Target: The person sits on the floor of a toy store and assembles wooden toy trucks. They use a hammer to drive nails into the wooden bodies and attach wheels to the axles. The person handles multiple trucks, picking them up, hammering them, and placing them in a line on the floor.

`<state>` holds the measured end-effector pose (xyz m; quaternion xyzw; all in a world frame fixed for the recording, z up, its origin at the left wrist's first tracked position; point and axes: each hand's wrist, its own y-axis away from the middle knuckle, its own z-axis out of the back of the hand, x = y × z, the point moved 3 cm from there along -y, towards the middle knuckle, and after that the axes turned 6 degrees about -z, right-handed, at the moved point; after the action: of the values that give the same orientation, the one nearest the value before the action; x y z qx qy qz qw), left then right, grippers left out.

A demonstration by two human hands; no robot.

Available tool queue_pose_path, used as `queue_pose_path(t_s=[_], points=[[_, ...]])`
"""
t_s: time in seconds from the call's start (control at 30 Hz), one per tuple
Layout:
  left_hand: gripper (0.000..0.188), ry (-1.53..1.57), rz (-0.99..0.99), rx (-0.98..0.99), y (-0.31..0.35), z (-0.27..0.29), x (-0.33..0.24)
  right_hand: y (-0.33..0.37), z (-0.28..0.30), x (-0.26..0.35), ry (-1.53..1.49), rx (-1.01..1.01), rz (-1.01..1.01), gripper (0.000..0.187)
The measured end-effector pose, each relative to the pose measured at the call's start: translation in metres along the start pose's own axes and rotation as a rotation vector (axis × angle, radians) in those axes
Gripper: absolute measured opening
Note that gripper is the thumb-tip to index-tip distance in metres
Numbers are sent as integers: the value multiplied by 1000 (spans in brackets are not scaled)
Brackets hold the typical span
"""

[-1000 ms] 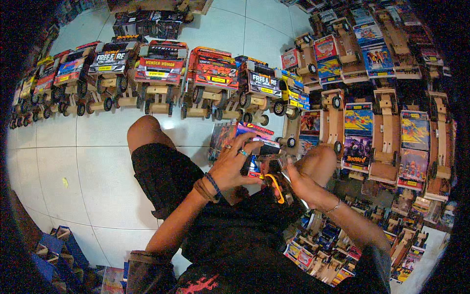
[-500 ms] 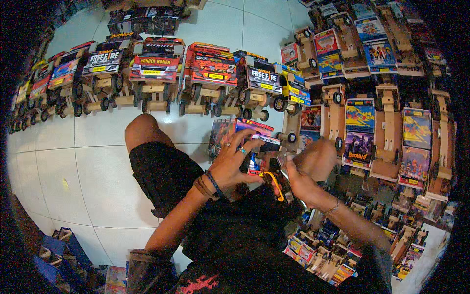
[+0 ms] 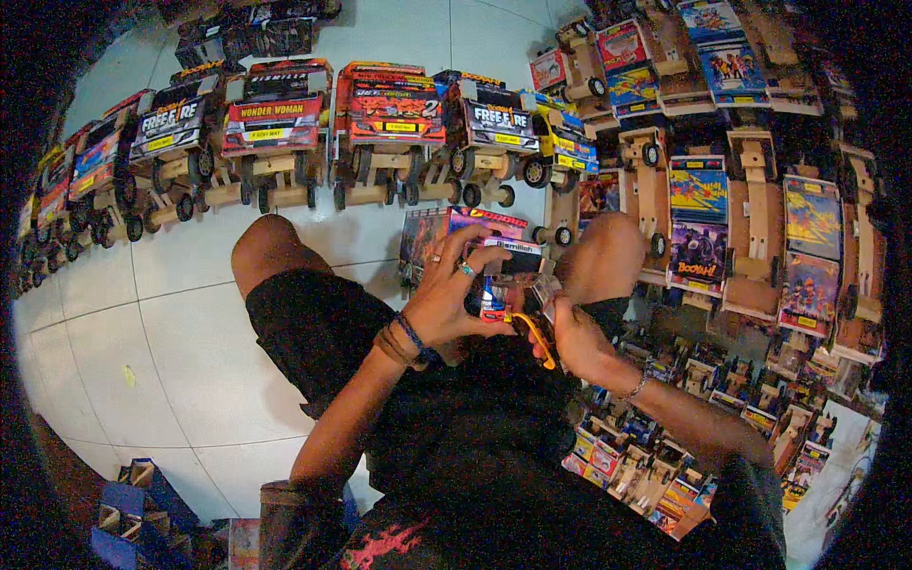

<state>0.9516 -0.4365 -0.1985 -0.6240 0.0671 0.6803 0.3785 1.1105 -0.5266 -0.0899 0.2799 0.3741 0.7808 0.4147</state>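
a toy truck [image 3: 427, 245] with a printed body lies at 12 o'clock from the lap, its near end between the 2 hands. the left hand [image 3: 464, 296] pinches that end in a wide c, fingers over the far edge at 12 o'clock and thumb at the near edge, toward 5 o'clock. the right hand [image 3: 584, 344] is curled round what looks like a metal tool [image 3: 545, 291], with a curved yellow-orange handle [image 3: 538, 340] on its 9 o'clock side; i cannot tell whether the tool touches the truck.

the truck is probably light, with flat, stiff panels that could dent or crease if squeezed hard in the middle, and its glossy print may slip under dry fingertips. the firmest hold is likely along the edges and corners, as the left hand has it. the tool looks heavier and rigid, best held in a full palm grip.

a row of toy trucks [image 3: 275, 119] stands on the tiled floor [image 3: 209, 361] from 10 to 1 o'clock.
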Motion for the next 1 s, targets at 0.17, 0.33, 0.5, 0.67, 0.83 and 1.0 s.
queue_pose_path(t_s=[0.17,0.33,0.5,0.67,0.83,1.0], points=[[90,23,-18,-6,-4,2,-2,9,-3,6,-65,-49,-46,68],[89,35,-9,-5,-6,1,0,12,-3,11,-30,-92,-1,66],[91,15,-8,-12,-3,-1,2,11,-9,9,-117,-143,-25,68],[93,15,-49,-12,-6,-1,4,9,-11,7,-12,-151,51,54],[95,7,-42,4,-6,0,3,2,-8,2,127,-146,191,34],[106,-59,-30,39,-7,1,-1,-4,-7,-4,-37,-135,267,64]])
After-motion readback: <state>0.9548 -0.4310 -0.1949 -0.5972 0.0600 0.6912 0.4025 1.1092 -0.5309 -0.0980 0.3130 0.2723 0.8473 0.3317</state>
